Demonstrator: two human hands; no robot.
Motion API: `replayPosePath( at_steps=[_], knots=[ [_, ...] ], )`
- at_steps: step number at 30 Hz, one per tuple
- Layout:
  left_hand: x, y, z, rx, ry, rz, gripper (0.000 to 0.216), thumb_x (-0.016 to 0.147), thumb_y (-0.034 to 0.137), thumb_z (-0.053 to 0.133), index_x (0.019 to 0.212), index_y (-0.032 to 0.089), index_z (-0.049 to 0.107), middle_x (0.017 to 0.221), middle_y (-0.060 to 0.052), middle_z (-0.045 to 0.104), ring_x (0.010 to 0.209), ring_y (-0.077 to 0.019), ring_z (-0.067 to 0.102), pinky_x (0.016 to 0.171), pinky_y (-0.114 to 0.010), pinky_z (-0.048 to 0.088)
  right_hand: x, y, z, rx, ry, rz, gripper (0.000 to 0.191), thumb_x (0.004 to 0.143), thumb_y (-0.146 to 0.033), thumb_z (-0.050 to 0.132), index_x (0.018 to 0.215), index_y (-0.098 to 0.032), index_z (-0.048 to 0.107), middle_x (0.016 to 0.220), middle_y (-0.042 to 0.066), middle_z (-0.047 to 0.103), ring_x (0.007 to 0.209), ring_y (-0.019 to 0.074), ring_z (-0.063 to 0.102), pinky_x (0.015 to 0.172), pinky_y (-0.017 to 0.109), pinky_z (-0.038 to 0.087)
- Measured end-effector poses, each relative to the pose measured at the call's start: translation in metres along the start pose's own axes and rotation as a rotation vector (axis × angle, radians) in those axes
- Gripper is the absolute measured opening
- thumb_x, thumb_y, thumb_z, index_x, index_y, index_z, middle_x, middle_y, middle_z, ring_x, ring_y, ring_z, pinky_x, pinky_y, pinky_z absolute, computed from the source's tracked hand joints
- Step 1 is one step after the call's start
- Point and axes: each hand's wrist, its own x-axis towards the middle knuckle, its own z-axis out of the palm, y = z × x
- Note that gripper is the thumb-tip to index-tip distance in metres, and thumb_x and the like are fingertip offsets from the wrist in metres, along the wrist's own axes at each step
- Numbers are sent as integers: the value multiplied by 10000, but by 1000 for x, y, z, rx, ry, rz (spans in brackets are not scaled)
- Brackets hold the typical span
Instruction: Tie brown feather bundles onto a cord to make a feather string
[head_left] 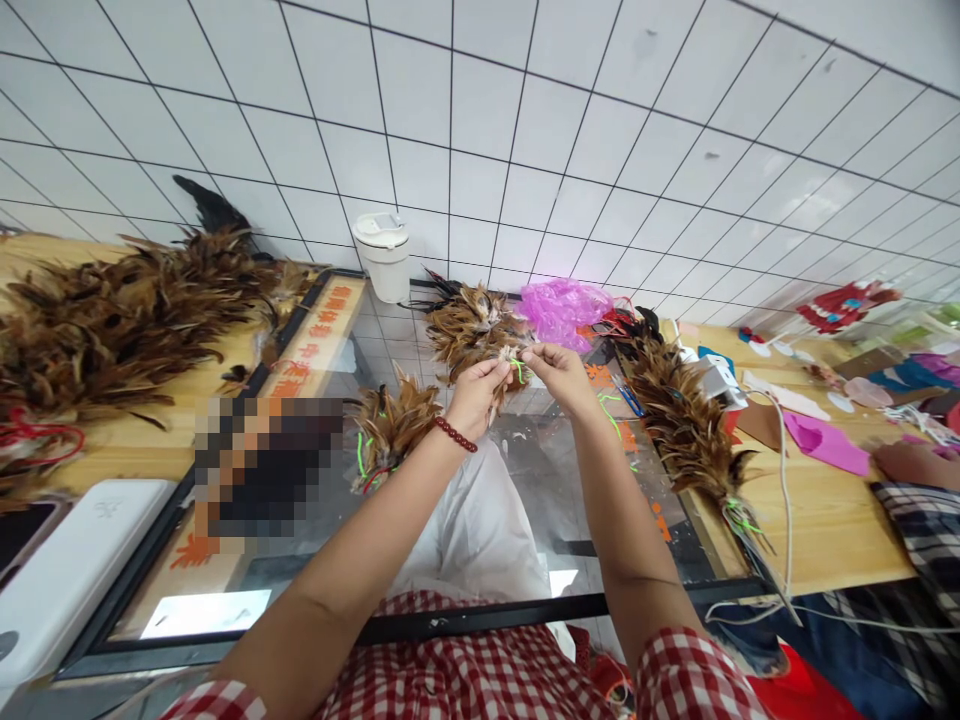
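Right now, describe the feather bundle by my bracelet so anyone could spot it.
Find the black-framed glass panel below the tiled wall. On it, left of the left hand's beaded bracelet, lies a brown feather bundle. Red and green strands at its lower end distinguish it from larger bundles.

Room light: bright and fairly even
Tiled wall point(510, 130): pale, a hazy sheen toward the right
Glass pane point(559, 470): mirrors the wall; stark white glare near its lower edge
Shadows: faint, soft
Tile lines point(451, 120): fanned by wide-angle distortion, stretched toward the corners
Pixelated patch point(270, 465): coarse blocks, detail hidden
Far right: soft, smeared
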Motion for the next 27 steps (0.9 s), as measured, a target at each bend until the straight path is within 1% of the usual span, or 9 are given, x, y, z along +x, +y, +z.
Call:
replayPosePath(
  at_steps=[5, 9, 11, 13, 16, 20, 23, 25, 27],
  knots=[
    [3, -2, -2, -14, 91, 72, 262, 613, 326, 757, 616, 119, 596, 563, 27, 536, 446, -36, 418, 408, -179, 291, -2, -4, -2, -110, -71, -17, 354, 729, -501, 632, 700, -150, 605, 621, -14, 549, 566, 89, 452, 563, 224, 367],
    [4, -3, -2, -46, 90, 118, 264, 603, 322, 760, 604, 121, 589, 569, 26, 548, 482, -38, 450, 452, -169, 334, -3, -6, 2, -109, -110, -24, 336, 722, -487, 642, 723, -154, 605, 626, -12, 563, 562, 90, 462, 559, 223, 382],
    [4, -2, -2, -68, 86, 103, 261, 600, 323, 761, 629, 124, 596, 567, 27, 549, 468, -38, 447, 433, -166, 321, -4, -6, 4, -93, -143, -19, 314, 720, -466, 648, 728, -155, 606, 630, -10, 574, 558, 91, 475, 565, 227, 396],
    [4, -2, -1, -73, 82, 71, 255, 609, 326, 755, 693, 129, 616, 540, 39, 522, 421, -29, 401, 388, -161, 270, -4, -6, 4, -93, -154, -10, 295, 728, -450, 638, 720, -157, 610, 636, -3, 584, 559, 95, 489, 574, 234, 408],
    [2, -1, -1, -54, 54, 35, 263, 634, 339, 740, 742, 140, 607, 507, 59, 471, 375, -20, 344, 347, -154, 207, -5, -7, 1, -157, -100, -16, 251, 736, -407, 627, 730, -156, 633, 646, 5, 600, 564, 102, 499, 580, 241, 415],
    [0, -1, -1, -12, 8, -4, 286, 667, 374, 714, 714, 154, 538, 543, 51, 509, 354, -18, 338, 329, -152, 209, -4, -6, -6, -222, -24, -43, 199, 740, -348, 612, 763, -155, 654, 658, 3, 610, 579, 103, 500, 579, 233, 397],
    [-2, -1, 0, -8, -31, -19, 288, 682, 385, 701, 722, 152, 536, 526, 57, 474, 354, -13, 312, 330, -146, 183, -2, -2, -11, -229, -14, -45, 195, 735, -343, 610, 764, -155, 651, 647, -6, 594, 567, 98, 480, 553, 223, 372],
    [-2, -1, 0, -14, -29, -16, 284, 689, 390, 693, 734, 145, 555, 506, 64, 429, 358, -12, 298, 333, -144, 162, -2, -1, -12, -251, -16, -44, 195, 742, -341, 597, 781, -158, 654, 640, -11, 582, 556, 96, 463, 540, 221, 360],
    [-1, -2, 0, -11, -6, -6, 282, 698, 394, 684, 740, 139, 571, 506, 61, 420, 363, -13, 298, 336, -148, 156, -2, -2, -12, -303, 20, -50, 210, 739, -335, 598, 847, -167, 664, 640, -15, 574, 546, 96, 446, 534, 222, 356]
  ],
)
